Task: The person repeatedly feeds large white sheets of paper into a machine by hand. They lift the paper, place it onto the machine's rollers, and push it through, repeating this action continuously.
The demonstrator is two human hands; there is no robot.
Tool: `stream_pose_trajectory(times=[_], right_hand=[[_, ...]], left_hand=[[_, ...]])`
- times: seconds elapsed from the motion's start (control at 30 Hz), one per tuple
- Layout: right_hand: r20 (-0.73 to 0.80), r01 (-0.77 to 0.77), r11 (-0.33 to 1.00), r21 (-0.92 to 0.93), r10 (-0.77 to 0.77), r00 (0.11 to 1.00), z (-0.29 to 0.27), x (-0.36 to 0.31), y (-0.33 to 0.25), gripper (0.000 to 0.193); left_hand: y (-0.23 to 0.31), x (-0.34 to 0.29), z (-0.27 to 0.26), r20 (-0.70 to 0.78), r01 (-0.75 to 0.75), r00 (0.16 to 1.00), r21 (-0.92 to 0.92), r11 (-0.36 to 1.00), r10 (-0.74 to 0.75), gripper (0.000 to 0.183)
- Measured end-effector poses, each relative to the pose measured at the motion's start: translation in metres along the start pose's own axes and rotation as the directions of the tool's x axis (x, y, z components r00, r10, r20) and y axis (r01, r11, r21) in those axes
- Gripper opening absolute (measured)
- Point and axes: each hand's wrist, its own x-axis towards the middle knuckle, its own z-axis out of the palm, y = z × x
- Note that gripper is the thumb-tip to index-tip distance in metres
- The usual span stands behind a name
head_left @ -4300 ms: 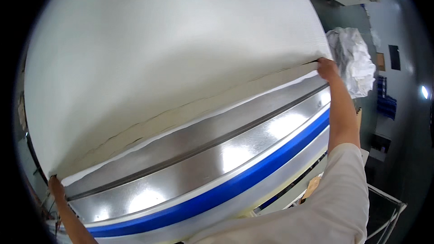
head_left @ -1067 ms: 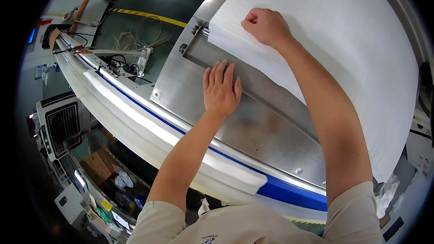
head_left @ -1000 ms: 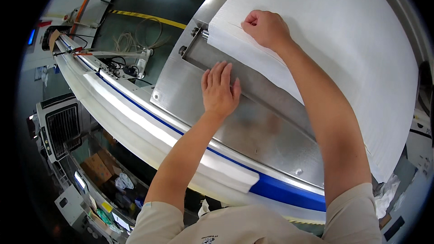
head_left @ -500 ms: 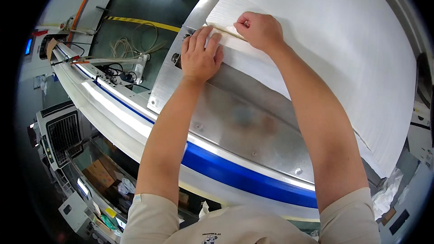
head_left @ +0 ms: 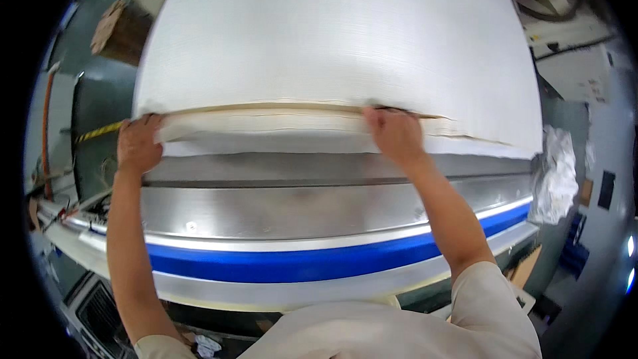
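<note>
A wide white layered sheet (head_left: pixel 332 33), finely ridged and perhaps cloth, covers most of the metal table. Along its near side the edge is lifted into a long fold (head_left: pixel 266 119), with a cream-coloured gap between layers. At the fold's left end, my left hand (head_left: pixel 139 144) is closed on the edge, fingers curled over it. Well to the right along the same fold, my right hand (head_left: pixel 397 134) is closed on the edge too; motion blurs its fingertips.
Nearer me runs a bare metal strip (head_left: pixel 286 213), then a blue band (head_left: pixel 286 264) and a pale rail (head_left: pixel 266 296). Crumpled white plastic (head_left: pixel 557 176) hangs at the table's right end. A brown box-like block (head_left: pixel 123 32) stands on the floor at the far left.
The view has swung right, squaring up to the table. My right hand has moved right along the edge, far from the left hand, which stays at the left corner. The fold now gapes wider.
</note>
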Motion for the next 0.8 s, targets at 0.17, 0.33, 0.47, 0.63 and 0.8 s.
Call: stream_pose_trajectory(times=[0.17, 0.33, 0.47, 0.63, 0.8], right_hand=[[-0.320, -0.190, 0.954, -0.230, 0.111, 0.941, -0.022, -0.062, 0.242, 0.059], [-0.214, -0.444, 0.820, -0.362, 0.390, 0.895, -0.063, -0.107, 0.408, 0.065], [0.038, -0.477, 0.697, -0.536, 0.584, 0.811, -0.080, -0.093, 0.452, 0.059], [0.160, -0.453, 0.718, -0.529, 0.608, 0.777, -0.124, -0.152, 0.608, 0.044], [0.167, -0.476, 0.695, -0.538, 0.642, 0.748, -0.093, -0.129, 0.603, 0.035]], left_hand=[[0.040, 0.039, -0.006, 0.182, 0.004, 0.982, 0.281, 0.960, -0.058, 0.034], [0.011, 0.064, 0.048, 0.054, -0.001, 0.998, 0.366, 0.930, -0.020, 0.020], [-0.059, 0.061, 0.096, -0.080, 0.220, 0.974, 0.117, 0.968, -0.212, 0.024], [-0.071, 0.085, 0.130, -0.170, 0.157, 0.972, -0.041, 0.987, -0.161, 0.032], [-0.125, 0.049, 0.119, -0.229, 0.041, 0.973, 0.286, 0.957, 0.027, 0.028]])
